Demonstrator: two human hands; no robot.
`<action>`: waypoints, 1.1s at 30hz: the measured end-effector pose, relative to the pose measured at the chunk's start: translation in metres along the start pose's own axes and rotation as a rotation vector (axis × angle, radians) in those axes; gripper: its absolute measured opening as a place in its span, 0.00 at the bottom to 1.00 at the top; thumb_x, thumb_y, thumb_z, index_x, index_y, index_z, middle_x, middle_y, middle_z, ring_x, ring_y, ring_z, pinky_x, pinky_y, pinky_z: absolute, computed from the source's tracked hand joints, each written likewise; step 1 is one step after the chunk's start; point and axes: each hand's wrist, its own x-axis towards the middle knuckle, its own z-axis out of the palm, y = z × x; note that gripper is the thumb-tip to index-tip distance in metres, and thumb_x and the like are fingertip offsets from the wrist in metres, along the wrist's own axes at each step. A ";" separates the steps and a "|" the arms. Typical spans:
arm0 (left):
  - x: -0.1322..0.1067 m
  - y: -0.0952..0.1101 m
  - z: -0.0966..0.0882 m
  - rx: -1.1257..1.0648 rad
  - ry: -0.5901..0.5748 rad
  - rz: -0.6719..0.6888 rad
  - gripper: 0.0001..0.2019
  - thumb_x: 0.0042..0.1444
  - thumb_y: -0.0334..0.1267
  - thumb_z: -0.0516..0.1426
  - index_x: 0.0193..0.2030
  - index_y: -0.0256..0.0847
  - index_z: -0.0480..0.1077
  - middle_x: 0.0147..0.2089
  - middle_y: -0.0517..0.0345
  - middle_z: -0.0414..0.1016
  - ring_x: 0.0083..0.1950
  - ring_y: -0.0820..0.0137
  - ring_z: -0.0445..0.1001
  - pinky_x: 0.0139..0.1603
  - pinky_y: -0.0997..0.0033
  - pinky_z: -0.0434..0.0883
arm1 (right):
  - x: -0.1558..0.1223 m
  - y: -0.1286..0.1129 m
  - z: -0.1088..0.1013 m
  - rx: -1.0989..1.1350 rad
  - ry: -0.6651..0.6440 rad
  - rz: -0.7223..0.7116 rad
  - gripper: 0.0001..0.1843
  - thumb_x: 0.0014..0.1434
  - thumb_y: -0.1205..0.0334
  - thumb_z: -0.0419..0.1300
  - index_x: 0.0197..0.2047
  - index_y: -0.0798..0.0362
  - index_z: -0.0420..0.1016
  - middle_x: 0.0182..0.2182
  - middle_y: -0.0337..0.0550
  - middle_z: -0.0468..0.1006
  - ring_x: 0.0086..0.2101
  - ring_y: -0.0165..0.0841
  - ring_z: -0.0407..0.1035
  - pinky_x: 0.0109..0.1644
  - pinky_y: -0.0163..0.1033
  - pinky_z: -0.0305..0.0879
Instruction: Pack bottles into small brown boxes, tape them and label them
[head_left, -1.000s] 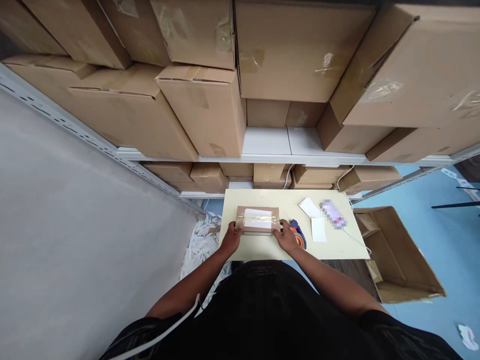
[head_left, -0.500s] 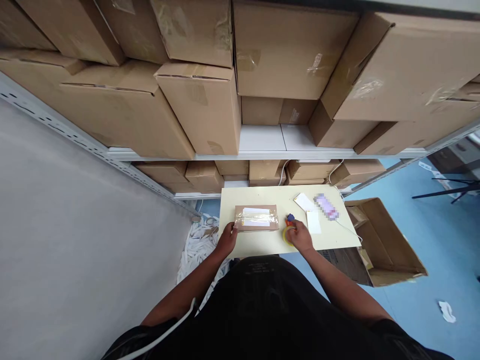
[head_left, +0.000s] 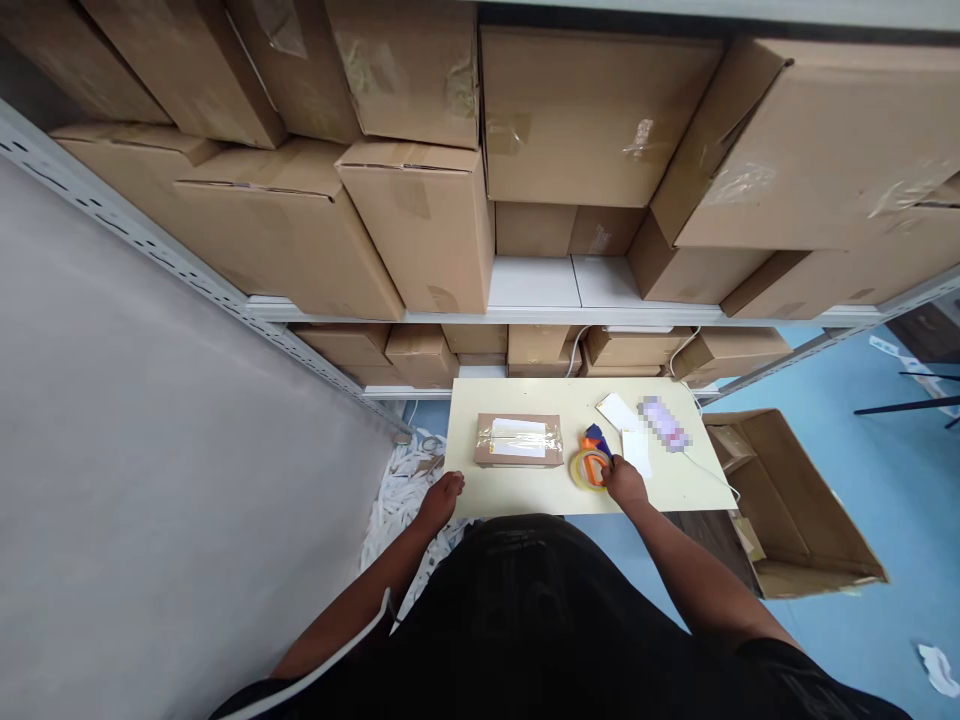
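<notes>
Taking the box as our clock's centre, with twelve o'clock toward the shelving, we start at the far left with the pale wall (head_left: 150, 420). Next, out past the tabletop at eight o'clock, a heap of white scraps (head_left: 386, 505) lies low down. Our left hand (head_left: 441, 500) is at eight o'clock too, by the tabletop's near left corner, its fingers curled in toward the palm and apart from the box. The cardboard box (head_left: 519, 440) lies flat on the left half of the tabletop (head_left: 540, 492), a white label (head_left: 519, 438) on its upper face under shiny clear tape. At twelve o'clock beyond it, cartons (head_left: 538, 343) stand on the shelving (head_left: 532, 285). Just past three o'clock, near the box, is the orange and blue tape dispenser (head_left: 591, 460) with its yellowish roll; our right hand (head_left: 626, 483) grasps its right side with the fingers. Toward three o'clock we find two white slips (head_left: 637, 452), then a blurred purple item (head_left: 662, 424). Between three and four, beyond the tabletop, sits a large open carton (head_left: 806, 510).
</notes>
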 end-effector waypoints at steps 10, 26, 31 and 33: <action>0.003 0.007 0.007 0.008 -0.024 0.074 0.24 0.67 0.58 0.43 0.43 0.43 0.71 0.46 0.50 0.80 0.47 0.61 0.80 0.46 0.63 0.74 | -0.012 -0.043 -0.102 0.370 0.337 -0.239 0.13 0.60 0.52 0.57 0.43 0.50 0.75 0.33 0.44 0.81 0.34 0.39 0.74 0.37 0.38 0.64; -0.005 0.012 -0.002 -0.014 0.020 0.133 0.22 0.67 0.56 0.44 0.42 0.44 0.72 0.42 0.52 0.80 0.45 0.60 0.79 0.47 0.60 0.75 | 0.083 -0.215 -0.312 0.211 0.602 -0.316 0.17 0.56 0.55 0.63 0.45 0.54 0.81 0.37 0.53 0.83 0.40 0.46 0.76 0.45 0.45 0.70; -0.011 0.004 -0.007 -0.012 0.031 0.115 0.21 0.66 0.56 0.45 0.41 0.44 0.71 0.42 0.53 0.79 0.45 0.61 0.79 0.47 0.60 0.74 | 0.104 -0.224 -0.311 0.192 0.590 -0.309 0.15 0.54 0.55 0.65 0.42 0.54 0.81 0.36 0.54 0.82 0.43 0.48 0.76 0.49 0.47 0.71; -0.011 0.004 -0.008 -0.002 0.034 0.112 0.20 0.66 0.54 0.45 0.41 0.44 0.71 0.42 0.53 0.80 0.45 0.61 0.79 0.49 0.60 0.73 | 0.118 -0.223 -0.311 0.218 0.582 -0.306 0.15 0.52 0.55 0.67 0.40 0.55 0.81 0.34 0.54 0.82 0.43 0.48 0.76 0.50 0.50 0.71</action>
